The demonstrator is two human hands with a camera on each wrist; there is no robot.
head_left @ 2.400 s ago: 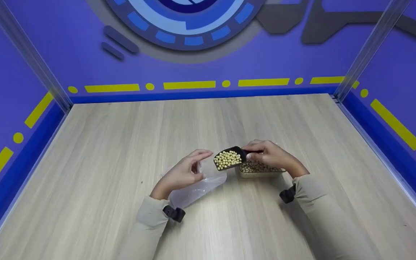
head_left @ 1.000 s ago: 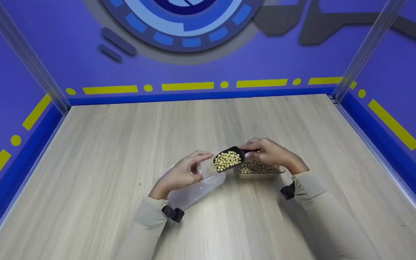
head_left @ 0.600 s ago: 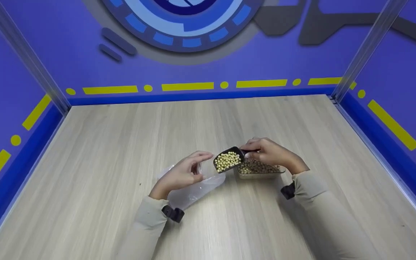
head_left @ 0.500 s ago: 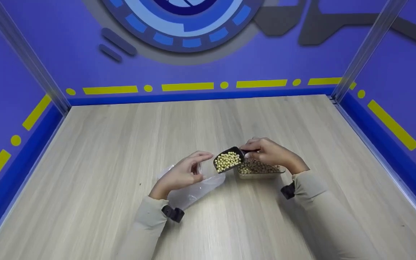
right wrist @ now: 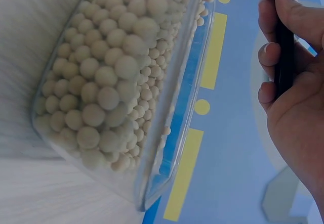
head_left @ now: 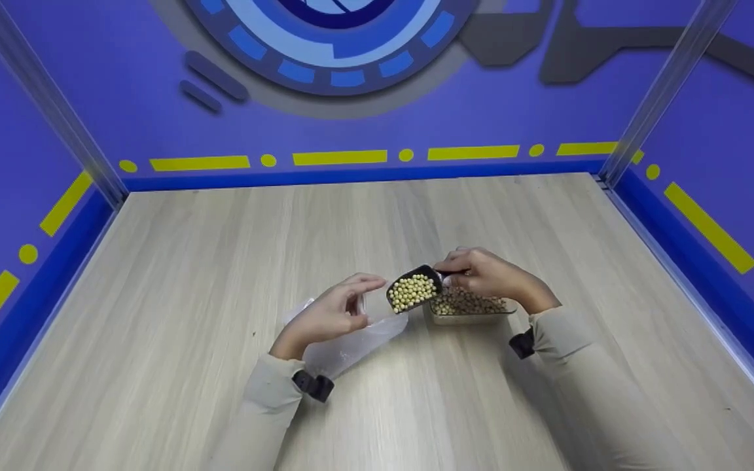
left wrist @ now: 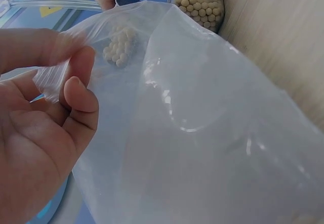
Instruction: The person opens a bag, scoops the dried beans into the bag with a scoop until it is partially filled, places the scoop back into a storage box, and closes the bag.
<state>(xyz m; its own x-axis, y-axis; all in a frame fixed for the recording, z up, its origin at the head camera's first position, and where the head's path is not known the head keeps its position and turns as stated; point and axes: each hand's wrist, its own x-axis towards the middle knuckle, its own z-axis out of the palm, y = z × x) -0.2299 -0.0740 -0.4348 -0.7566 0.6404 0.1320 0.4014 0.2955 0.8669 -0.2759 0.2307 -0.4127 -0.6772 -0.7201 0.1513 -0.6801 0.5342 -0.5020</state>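
Note:
Near the middle of the table my right hand (head_left: 491, 281) grips the handle of a black scoop (head_left: 432, 276), its fingers wrapped round it in the right wrist view. Pale yellow, round soybeans (head_left: 411, 292) fill the scoop. Its front lip lies close to my left fingertips, at the mouth of a clear plastic bag (left wrist: 202, 113). My left hand (head_left: 329, 314) pinches the bag's edge between thumb and fingers and spreads the mouth. Through the film the scooped beans show in the left wrist view. Below my right hand stands a clear rectangular container (head_left: 473, 320) of soybeans, partly hidden by that hand.
The wooden table (head_left: 220, 261) is bounded by a blue-purple back panel (head_left: 364, 131) and side panels left and right, joined by metal corner posts. A tiny dark speck (head_left: 254, 334) lies left of my left hand. Dark wrist cameras sit on both wrists.
Both hands, the scoop and the bag stay almost where they were. The head view has shifted slightly, and my right hand sits a touch farther from me than 2.4 seconds ago.

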